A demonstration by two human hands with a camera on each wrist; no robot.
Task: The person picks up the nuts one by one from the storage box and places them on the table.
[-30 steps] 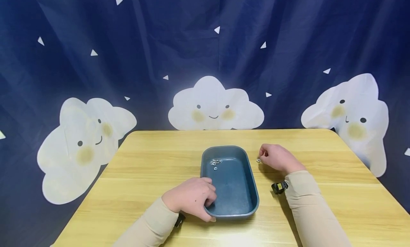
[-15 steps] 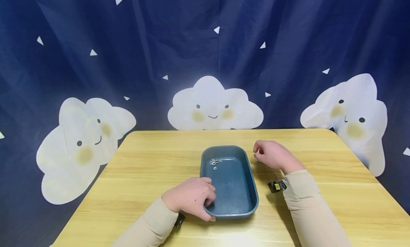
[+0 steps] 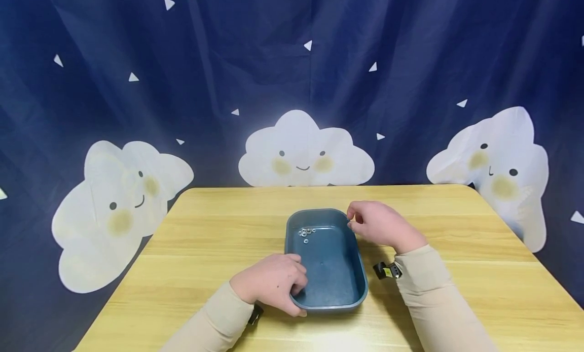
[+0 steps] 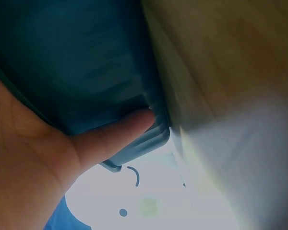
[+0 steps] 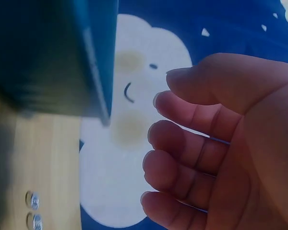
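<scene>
Nuts: small, metal-looking, clustered inside the tray, toward its far left corner. Likely hard, light, slick, apt to skitter; best pinched by the sides with fingertips. Two other nuts on the table, beside the tray. Tray probably stiff plastic, light; take it by wall or rim. Left grip clasps the tray's near left corner, thumb outside, fingers over the rim. Right grip at the tray's far right corner, fingers curled, thumb near forefinger; cannot tell whether it pinches anything.
</scene>
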